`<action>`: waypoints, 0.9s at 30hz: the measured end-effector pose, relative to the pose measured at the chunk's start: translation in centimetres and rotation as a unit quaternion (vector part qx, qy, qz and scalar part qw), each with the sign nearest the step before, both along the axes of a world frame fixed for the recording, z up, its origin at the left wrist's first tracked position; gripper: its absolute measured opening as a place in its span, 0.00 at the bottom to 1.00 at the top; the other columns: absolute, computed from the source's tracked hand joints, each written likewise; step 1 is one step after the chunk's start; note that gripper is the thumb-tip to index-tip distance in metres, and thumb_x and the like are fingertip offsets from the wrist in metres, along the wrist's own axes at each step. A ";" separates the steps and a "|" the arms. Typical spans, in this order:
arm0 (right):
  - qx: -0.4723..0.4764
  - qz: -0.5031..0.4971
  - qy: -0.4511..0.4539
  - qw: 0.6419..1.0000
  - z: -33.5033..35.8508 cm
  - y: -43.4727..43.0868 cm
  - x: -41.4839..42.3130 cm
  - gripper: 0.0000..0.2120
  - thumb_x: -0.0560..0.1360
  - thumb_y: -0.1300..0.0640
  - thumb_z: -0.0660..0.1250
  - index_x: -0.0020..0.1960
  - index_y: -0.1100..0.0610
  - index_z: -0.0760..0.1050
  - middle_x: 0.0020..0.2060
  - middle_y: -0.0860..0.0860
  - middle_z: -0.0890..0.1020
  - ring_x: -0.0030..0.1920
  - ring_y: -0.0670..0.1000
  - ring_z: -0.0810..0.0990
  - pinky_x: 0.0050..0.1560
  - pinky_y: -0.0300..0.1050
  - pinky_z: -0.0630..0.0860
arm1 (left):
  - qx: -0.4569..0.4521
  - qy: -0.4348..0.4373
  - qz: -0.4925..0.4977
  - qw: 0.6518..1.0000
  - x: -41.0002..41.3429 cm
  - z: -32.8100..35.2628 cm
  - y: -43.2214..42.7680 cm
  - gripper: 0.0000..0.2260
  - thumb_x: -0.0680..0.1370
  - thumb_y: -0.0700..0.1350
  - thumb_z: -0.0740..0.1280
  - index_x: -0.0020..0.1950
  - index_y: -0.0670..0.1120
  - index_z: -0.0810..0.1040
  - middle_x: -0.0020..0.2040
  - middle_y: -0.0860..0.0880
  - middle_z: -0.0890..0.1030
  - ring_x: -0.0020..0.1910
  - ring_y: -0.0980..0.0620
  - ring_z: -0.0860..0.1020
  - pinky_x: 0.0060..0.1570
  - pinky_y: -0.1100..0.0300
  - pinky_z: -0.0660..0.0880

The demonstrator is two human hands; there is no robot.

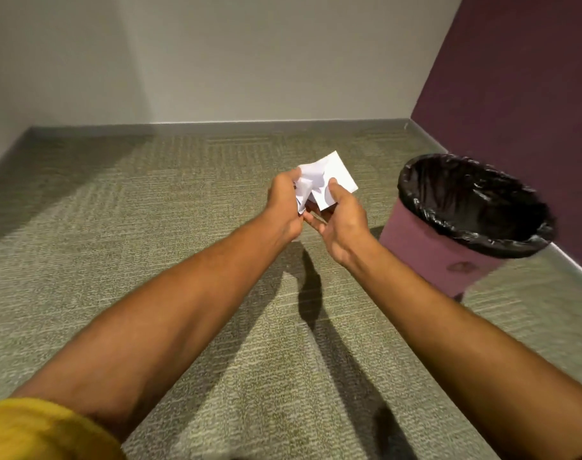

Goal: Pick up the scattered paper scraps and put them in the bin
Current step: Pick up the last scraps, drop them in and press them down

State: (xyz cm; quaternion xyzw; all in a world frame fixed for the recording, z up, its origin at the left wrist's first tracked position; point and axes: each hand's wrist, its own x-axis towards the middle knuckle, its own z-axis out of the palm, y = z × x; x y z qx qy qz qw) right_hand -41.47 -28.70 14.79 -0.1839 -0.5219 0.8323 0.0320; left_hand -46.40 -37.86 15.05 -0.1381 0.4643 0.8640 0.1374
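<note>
fingers (pixel 288 185) of the left hand (pixel 284 204) curl round a crumpled bundle of white paper scraps (pixel 329 171). the right hand (pixel 342 217) pinches the same bundle, thumb on top and fingers underneath. so both hands grip the paper, which is up in the air in front of the person, above the floor and just left of the bin. the scraps look thin and creased. one flat, squarish piece sticks up at the far side and the rest is bunched between the hands. how many pieces there are cannot be told.

the step in hand seems to be gathering the pieces into one bundle before the drop. no loose scraps show on the carpet in view, so the picking up looks about done. the next move calls for carrying the bundle right, over the bin's open mouth, then loosening both hands together, since light paper could drift past the rim.

the bin (pixel 425 247) is purple with a black liner (pixel 475 194) folded over its rim. it stands on greenish carpet (pixel 150 227) beside a purple wall (pixel 515 78). a yellow sleeve (pixel 33 429) shows at the lower left.
</note>
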 end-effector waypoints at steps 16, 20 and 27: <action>-0.003 -0.133 0.022 0.991 11.0 8.4 3.7 0.15 0.82 0.46 0.63 0.53 0.53 0.85 0.48 0.50 0.90 0.55 0.54 0.88 0.67 0.53 0.78 | 0.103 0.055 -0.050 0.992 4.5 10.5 13.1 0.39 0.68 0.73 0.73 0.62 0.41 0.84 0.49 0.42 0.87 0.43 0.44 0.87 0.41 0.52 0.82; -0.025 -0.173 0.023 0.984 12.4 11.6 5.4 0.14 0.83 0.49 0.63 0.51 0.55 0.84 0.47 0.53 0.90 0.47 0.55 0.89 0.62 0.53 0.82 | 0.087 0.067 -0.114 0.987 5.8 12.2 15.8 0.32 0.78 0.73 0.64 0.46 0.43 0.81 0.40 0.41 0.85 0.37 0.43 0.85 0.42 0.52 0.81; -0.036 -0.214 -0.063 0.974 12.5 17.4 7.3 0.26 0.77 0.43 0.65 0.69 0.57 0.82 0.59 0.57 0.88 0.57 0.60 0.88 0.57 0.56 0.84 | 0.070 0.037 -0.155 0.985 9.1 13.6 19.4 0.43 0.77 0.77 0.60 0.78 0.44 0.70 0.67 0.36 0.80 0.57 0.34 0.83 0.55 0.38 0.81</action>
